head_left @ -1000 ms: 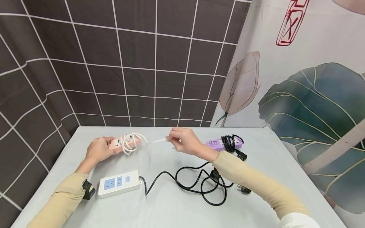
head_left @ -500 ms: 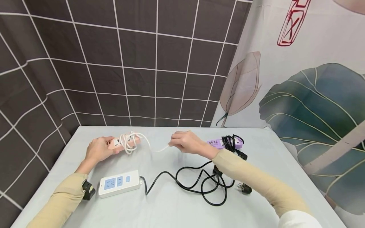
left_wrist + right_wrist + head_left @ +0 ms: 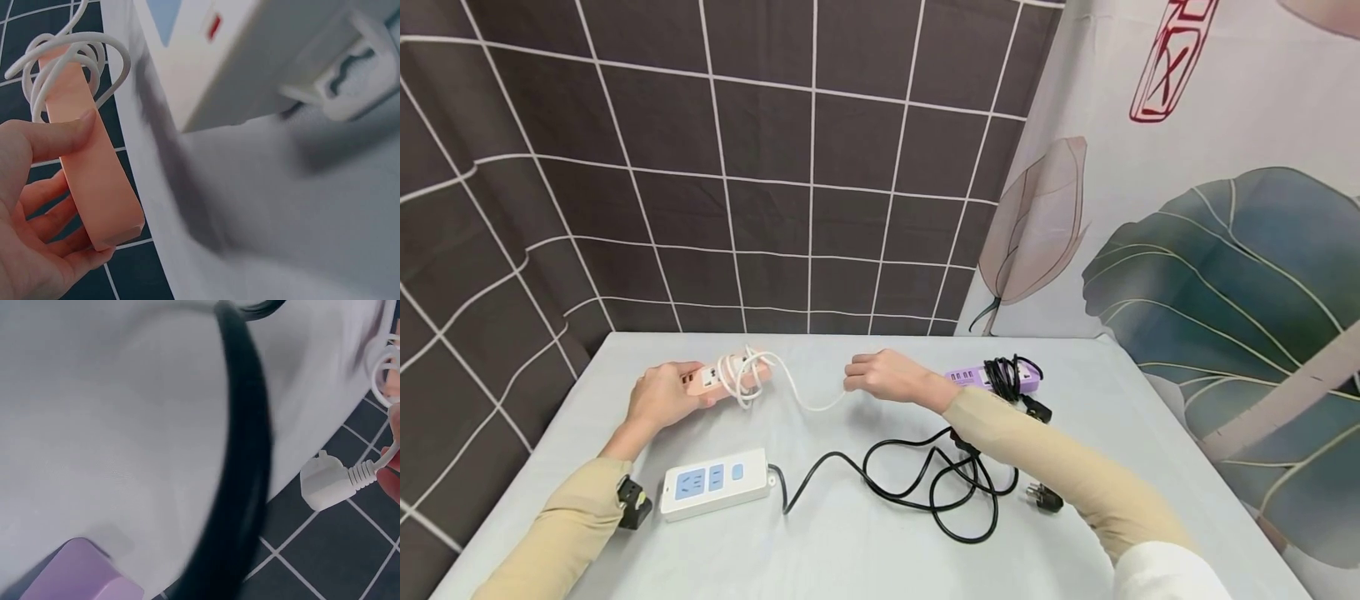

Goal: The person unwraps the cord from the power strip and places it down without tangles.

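Note:
At the back left of the table, my left hand (image 3: 662, 395) grips one end of a pink power strip (image 3: 709, 380); in the left wrist view the thumb lies over the strip (image 3: 100, 181) and the fingers curl beneath. White cord (image 3: 739, 379) is wound round its other end. A loose length of that cord (image 3: 805, 403) sags across to my right hand (image 3: 883, 375), which pinches it. The right wrist view shows the white plug (image 3: 328, 481) sticking out just beyond those fingertips (image 3: 390, 481).
In front lies a white power strip (image 3: 715, 483) with blue sockets. Its black cord (image 3: 887, 492) loops across the table to a black plug (image 3: 1045, 498). Behind my right forearm is a purple power strip (image 3: 970, 377) with black cord (image 3: 1003, 377) wrapped round it.
The white cord between my hands has gone from nearly straight to a slack, drooping curve. My right hand has shifted slightly right and turned; the left keeps its grip on the pink strip.

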{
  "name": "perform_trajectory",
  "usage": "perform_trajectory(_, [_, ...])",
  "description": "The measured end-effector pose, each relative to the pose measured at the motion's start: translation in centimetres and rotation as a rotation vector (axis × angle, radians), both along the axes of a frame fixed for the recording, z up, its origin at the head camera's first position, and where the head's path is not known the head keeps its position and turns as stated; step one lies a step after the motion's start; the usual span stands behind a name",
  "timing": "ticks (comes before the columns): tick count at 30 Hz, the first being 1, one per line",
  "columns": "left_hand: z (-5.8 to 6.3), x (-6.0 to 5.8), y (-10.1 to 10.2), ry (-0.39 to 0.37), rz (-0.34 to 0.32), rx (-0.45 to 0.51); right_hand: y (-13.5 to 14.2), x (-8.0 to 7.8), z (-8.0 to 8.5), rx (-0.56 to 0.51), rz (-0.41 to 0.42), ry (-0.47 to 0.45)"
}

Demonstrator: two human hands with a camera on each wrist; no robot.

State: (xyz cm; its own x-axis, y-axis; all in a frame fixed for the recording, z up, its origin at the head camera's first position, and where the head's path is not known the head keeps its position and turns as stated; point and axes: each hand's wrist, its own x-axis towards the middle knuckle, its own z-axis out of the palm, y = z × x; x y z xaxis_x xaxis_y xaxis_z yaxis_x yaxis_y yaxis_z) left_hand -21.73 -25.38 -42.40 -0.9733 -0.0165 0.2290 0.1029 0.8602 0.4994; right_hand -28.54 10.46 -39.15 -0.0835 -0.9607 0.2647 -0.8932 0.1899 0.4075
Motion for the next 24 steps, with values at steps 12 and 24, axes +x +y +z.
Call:
perform_trajectory(12, [0.2, 0.2, 0.1, -0.016, -0.003, -0.001, -0.1, -0.6, -0.8, 0.201, -0.034, 0.053])
perform_trajectory(24, [0.1, -0.2, 0.4, -0.006, -0.025, 0.009, -1.2, -1.1, -1.6, 0.28, -0.018, 0.105])
